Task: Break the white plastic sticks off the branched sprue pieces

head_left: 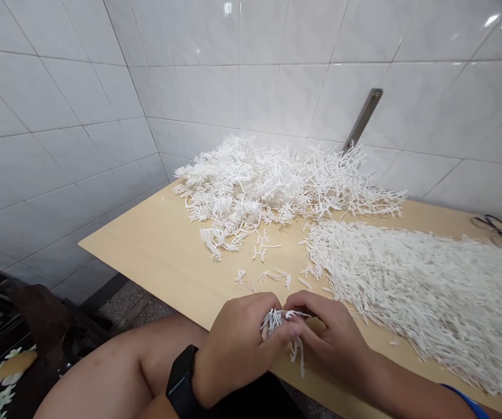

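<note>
My left hand (246, 331), with a black watch (182, 381) on its wrist, is closed around a bunch of thin white branching plastic sprigs (273, 319). Pressed close beside it, my right hand (331, 331) pinches the end of a white sprig between thumb and forefinger. Some strands hang down below the fingers. Both hands are over the table's front edge. Just beyond them lie several small loose sprigs (268, 276) and one branched piece (261, 247).
A tall heap of white branching sprigs (251, 180) stands against the tiled wall. To the right spreads a wide flat pile of short white pieces (425, 291). Black-handled scissors (490, 222) lie at the far right. A metal bracket (364, 119) rises behind the heap.
</note>
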A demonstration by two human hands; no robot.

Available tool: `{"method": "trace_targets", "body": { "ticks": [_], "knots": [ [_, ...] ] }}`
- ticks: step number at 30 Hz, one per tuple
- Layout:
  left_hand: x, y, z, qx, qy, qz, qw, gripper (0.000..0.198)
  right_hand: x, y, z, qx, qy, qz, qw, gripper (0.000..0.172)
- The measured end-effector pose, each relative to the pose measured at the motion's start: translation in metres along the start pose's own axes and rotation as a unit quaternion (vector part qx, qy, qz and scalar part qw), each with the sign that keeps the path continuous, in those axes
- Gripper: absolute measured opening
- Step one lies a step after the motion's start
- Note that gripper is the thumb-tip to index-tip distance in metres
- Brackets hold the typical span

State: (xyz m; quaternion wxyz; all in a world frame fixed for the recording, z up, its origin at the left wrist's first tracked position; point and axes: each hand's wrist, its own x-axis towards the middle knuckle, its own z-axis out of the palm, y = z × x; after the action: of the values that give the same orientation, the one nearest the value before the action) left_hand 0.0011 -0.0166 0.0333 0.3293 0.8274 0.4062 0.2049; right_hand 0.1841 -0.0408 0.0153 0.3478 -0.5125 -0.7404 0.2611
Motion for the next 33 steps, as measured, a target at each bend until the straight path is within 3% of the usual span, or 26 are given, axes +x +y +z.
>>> {"method": "trace_targets", "body": {
  "ticks": [5,9,14,17,19,22,24,26,30,33],
  "knots": [
    [-0.002,-0.001,-0.003,0.012,-0.037,0.048,0.998,0.035,0.0,0.004,-0.004,-0.053,-0.089,-0.073,0.992,0.027],
    [-0.002,-0.006,-0.012,0.045,-0.045,0.054,0.997,0.031,0.001,0.004,-0.01,-0.073,-0.102,-0.169,0.978,0.03],
    [-0.003,-0.01,-0.023,0.104,-0.064,0.083,0.989,0.036,-0.001,-0.005,-0.013,-0.05,-0.133,-0.177,0.974,0.028],
    [-0.009,-0.019,-0.046,0.068,-0.068,0.09,0.991,0.037,-0.002,-0.004,-0.016,-0.015,-0.124,-0.159,0.979,0.032],
    [-0.016,-0.029,-0.071,0.021,-0.013,0.064,0.998,0.039,-0.002,0.0,-0.017,0.015,-0.075,-0.095,0.993,0.037],
    [-0.023,-0.039,-0.095,0.016,0.153,-0.011,0.988,0.039,0.002,0.005,-0.016,0.075,-0.018,-0.013,0.997,0.041],
    [-0.021,-0.039,-0.091,0.013,0.164,-0.033,0.986,0.033,0.006,0.005,-0.012,0.108,-0.022,-0.015,0.994,0.041],
    [-0.016,-0.034,-0.073,0.009,0.124,-0.032,0.992,0.026,0.009,0.003,-0.008,0.115,-0.023,-0.022,0.993,0.039],
    [0.0,-0.021,-0.034,0.031,0.055,0.031,0.998,0.039,0.01,0.0,-0.004,0.1,0.004,-0.018,0.995,0.033],
    [0.007,-0.017,-0.022,0.081,0.048,0.086,0.992,0.044,0.008,0.001,-0.001,0.108,0.035,0.025,0.993,0.023]
  ]
}}
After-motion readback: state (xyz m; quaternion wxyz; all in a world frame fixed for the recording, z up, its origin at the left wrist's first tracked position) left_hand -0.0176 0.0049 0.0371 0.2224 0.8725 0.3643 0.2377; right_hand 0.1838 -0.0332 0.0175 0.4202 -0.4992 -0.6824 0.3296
